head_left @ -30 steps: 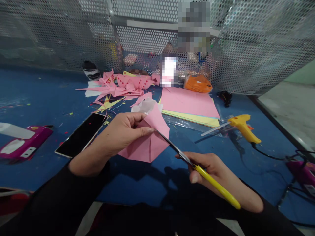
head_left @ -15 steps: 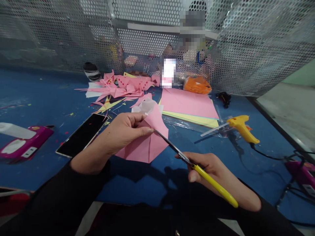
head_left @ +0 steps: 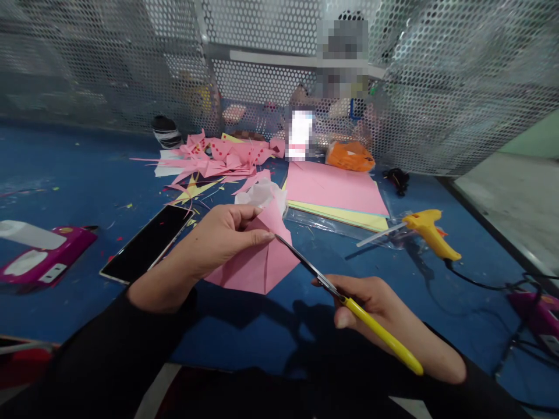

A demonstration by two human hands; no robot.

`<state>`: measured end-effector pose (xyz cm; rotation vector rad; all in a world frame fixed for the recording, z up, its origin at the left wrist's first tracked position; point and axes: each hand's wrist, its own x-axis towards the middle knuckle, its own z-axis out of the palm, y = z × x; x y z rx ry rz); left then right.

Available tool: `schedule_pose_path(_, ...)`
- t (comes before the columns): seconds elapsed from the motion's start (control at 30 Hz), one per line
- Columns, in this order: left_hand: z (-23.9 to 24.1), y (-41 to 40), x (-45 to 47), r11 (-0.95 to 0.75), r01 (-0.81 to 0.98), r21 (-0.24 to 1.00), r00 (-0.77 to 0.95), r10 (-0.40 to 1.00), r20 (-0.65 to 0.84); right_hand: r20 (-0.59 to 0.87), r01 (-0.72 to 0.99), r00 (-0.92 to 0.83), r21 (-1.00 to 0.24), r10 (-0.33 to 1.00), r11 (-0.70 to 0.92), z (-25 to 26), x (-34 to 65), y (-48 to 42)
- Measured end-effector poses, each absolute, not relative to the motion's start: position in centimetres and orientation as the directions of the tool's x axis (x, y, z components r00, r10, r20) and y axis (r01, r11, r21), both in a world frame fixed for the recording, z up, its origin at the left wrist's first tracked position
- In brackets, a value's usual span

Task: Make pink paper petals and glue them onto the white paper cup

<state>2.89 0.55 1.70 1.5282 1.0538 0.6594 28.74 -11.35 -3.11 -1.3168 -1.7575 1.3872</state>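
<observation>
My left hand (head_left: pixel 222 235) pinches a folded sheet of pink paper (head_left: pixel 257 270) between thumb and fingers, above the blue table. In my right hand (head_left: pixel 375 308) are yellow-handled scissors (head_left: pixel 379 334), their blades pointing up and left. The blade tips touch the pink paper just beside my left thumb. A crumpled white piece (head_left: pixel 262 193), perhaps tissue or thin paper, lies right behind the held sheet. Part of the paper is hidden behind my left fingers.
Pink paper scraps (head_left: pixel 231 160) heap at the back, near a stack of coloured sheets (head_left: pixel 336 189). A yellow glue gun (head_left: pixel 432 233) lies right, its cable trailing. Left are a dark phone (head_left: pixel 148 244) and a purple power strip (head_left: pixel 56 256). A perforated metal screen (head_left: pixel 262 75) stands behind.
The paper's upper right part has shifted slightly, and the scissor blades lie along it at nearly the same place. Both hands hold almost still; the whole view has dropped a little.
</observation>
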Motion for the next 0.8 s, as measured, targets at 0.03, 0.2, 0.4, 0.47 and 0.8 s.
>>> schedule_pose_path(0.03, 1.7, 0.5, 2.9, 0.012, 0.266, 0.964, 0.449, 0.883, -0.135, -0.155, 0.367, -0.375, -0.93, 0.914, -0.008, -3.1, 28.8, -11.4)
schedule_pose_path(0.2, 1.6, 0.5, 2.7, -0.022, 0.266, 0.964, 0.475, 0.873, -0.111, -0.164, 0.385, -0.37, -0.923, 0.914, -0.01, -3.2, 28.6, -11.4)
schedule_pose_path(0.4, 1.4, 0.6, 2.5, 0.01, 0.273, 0.962, 0.418, 0.899, -0.128, -0.143, 0.382, -0.373, -0.924, 0.917, 0.011, -2.3, 28.5, -11.0)
schedule_pose_path(0.47, 1.5, 0.8, 2.2, -0.011, 0.264, 0.964, 0.389, 0.916, -0.096, -0.163, 0.39, -0.392, -0.921, 0.905, 0.003, -1.7, 28.9, -10.9)
schedule_pose_path(0.8, 2.7, 1.2, 0.3, -0.064, 0.166, 0.984, 0.301, 0.954, 0.011, -0.044, 0.446, 0.033, -0.893, 0.998, -0.055, 0.3, 30.6, -10.5)
